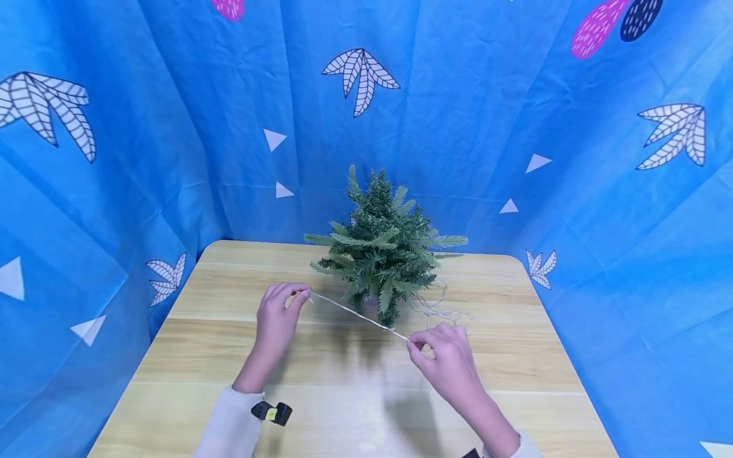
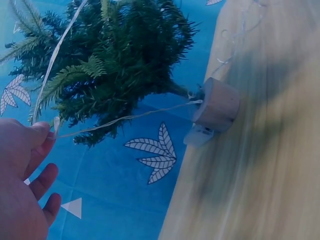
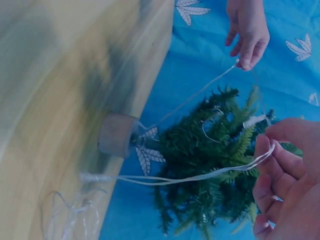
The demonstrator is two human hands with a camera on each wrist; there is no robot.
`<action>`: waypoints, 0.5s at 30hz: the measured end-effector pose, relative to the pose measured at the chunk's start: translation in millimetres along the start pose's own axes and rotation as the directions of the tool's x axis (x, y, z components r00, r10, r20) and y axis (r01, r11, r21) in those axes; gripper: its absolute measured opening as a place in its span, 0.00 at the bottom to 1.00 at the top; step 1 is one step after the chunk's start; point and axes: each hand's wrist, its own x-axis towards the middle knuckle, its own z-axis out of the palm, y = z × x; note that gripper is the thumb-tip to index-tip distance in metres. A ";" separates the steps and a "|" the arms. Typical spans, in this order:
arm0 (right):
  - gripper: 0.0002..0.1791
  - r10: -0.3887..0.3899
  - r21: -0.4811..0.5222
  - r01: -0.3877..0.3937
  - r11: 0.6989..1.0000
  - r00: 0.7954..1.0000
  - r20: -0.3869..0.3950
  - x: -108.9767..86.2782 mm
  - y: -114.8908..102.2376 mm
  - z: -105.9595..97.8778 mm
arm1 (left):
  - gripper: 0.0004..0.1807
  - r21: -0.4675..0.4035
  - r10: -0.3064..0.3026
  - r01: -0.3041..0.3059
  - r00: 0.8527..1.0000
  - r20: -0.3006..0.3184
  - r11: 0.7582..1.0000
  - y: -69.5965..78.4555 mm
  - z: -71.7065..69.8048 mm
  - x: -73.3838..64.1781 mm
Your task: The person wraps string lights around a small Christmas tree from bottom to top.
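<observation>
A small artificial Christmas tree (image 1: 380, 245) stands upright on a round wooden base (image 2: 218, 106). Between thumb and fingertips, my left hand (image 1: 277, 323) pinches a light string (image 1: 350, 310), a thin whitish wire, left of the tree. The right hand (image 1: 449, 364) pinches the same wire in front of the tree to the right, so a nearly straight stretch spans the two hands. In the right wrist view, a small white bulb-like piece (image 3: 254, 121) sits close to my right fingertips, and doubled strands (image 3: 200, 177) run from them. From the left hand, one strand (image 2: 117, 121) reaches the base.
More loose wire (image 1: 441, 312) lies tangled on the wooden table (image 1: 200, 356), right of the tree. A small clear piece (image 2: 198, 135) is beside the base. Blue patterned cloth (image 1: 458, 127) hangs behind the table and along both sides.
</observation>
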 end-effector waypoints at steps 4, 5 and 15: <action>0.06 -0.013 0.038 0.015 0.999 0.999 -0.051 6.2 3.9 -7.3 | 0.08 -0.047 -0.030 0.031 0.999 0.013 0.998 2.3 -0.2 3.9; 0.06 -0.012 0.050 0.016 0.999 0.998 -0.067 7.7 5.3 -9.2 | 0.08 -0.053 -0.036 0.037 0.999 0.022 0.998 3.0 0.3 4.7; 0.06 0.071 0.115 -0.051 0.992 0.981 -0.182 18.3 20.3 -26.6 | 0.09 -0.079 -0.077 0.082 0.995 0.069 0.993 10.1 8.1 8.1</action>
